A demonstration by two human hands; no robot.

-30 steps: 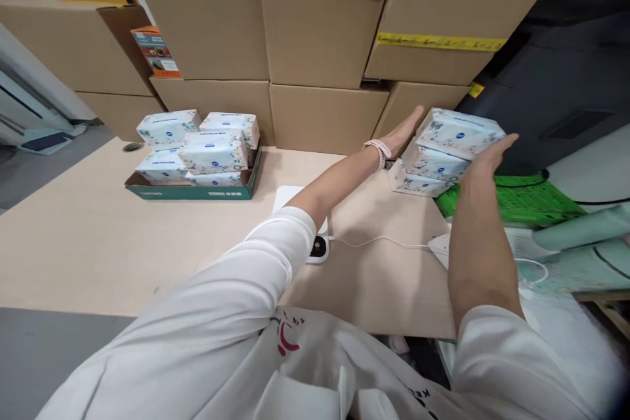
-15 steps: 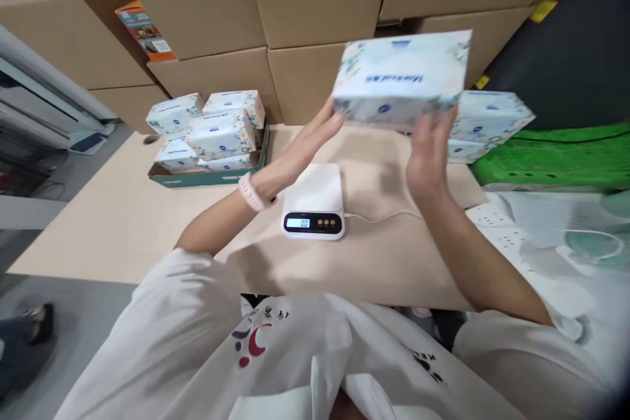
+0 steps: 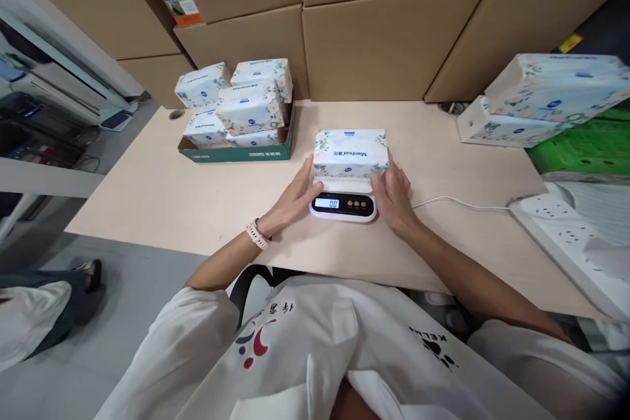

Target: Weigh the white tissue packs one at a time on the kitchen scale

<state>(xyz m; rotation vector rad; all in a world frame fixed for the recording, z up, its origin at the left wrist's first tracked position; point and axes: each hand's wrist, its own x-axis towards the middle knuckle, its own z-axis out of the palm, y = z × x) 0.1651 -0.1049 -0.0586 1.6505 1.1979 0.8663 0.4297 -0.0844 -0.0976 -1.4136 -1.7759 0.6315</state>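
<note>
A floral white-and-blue tissue pack [image 3: 350, 151] is held level over the platform of a white digital scale [image 3: 344, 185]. Whether it rests on the platform I cannot tell; the lit display reads 0.0. My left hand [image 3: 296, 193] is closed on the pack's left end, its thumb by the scale's front. On the opposite end, my right hand [image 3: 394, 195] grips the pack with fingers along its side. Several similar packs [image 3: 251, 107] sit stacked in a green open box [image 3: 236, 155] to the left.
Two more tissue packs [image 3: 556, 88] are stacked at the right, by a green crate [image 3: 581, 144]. Cardboard boxes [image 3: 369, 46] line the table's back. A white cable [image 3: 457, 198] runs from the scale to a power strip [image 3: 561, 223]. Another person [image 3: 39, 315] is at the lower left.
Both hands have brought the tissue pack down and towards me, from up near the cardboard boxes to the scale. The view has shifted to the right.
</note>
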